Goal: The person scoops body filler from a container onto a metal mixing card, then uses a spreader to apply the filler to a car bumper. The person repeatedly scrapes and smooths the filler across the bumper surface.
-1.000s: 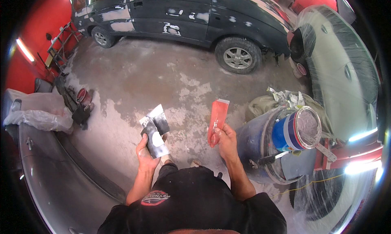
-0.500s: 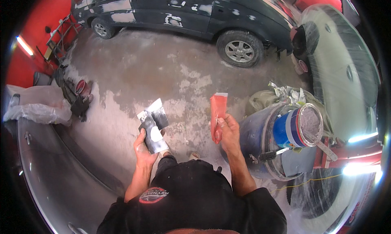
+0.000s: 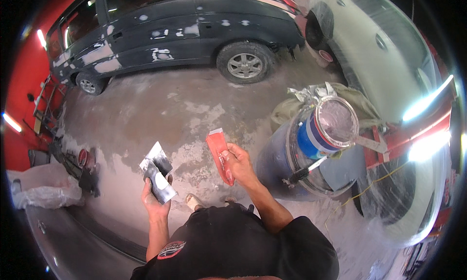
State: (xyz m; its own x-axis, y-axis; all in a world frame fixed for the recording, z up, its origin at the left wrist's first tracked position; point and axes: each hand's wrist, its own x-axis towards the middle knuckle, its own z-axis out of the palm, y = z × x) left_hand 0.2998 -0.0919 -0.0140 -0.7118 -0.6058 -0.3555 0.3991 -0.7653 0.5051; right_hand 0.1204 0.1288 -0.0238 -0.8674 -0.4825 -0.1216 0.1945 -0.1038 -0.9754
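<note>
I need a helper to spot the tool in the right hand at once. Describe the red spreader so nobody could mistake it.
Start at the big blue drum on the floor right of the person, with the paint can on top. Just left of it, the right hand holds up the red spreader, a flat, narrow plastic blade. It is plain red, unlike the grey metal blades, smeared white, in the left hand.

Clad in a black short-sleeved shirt (image 3: 238, 246) with a small red-and-white oval emblem (image 3: 171, 249) on the chest near the left side. Forearms bare below the short sleeves, left hand (image 3: 154, 202) and right hand (image 3: 239, 164) ungloved. Pale shoe (image 3: 193, 201) just beyond the shirt's edge.
</note>
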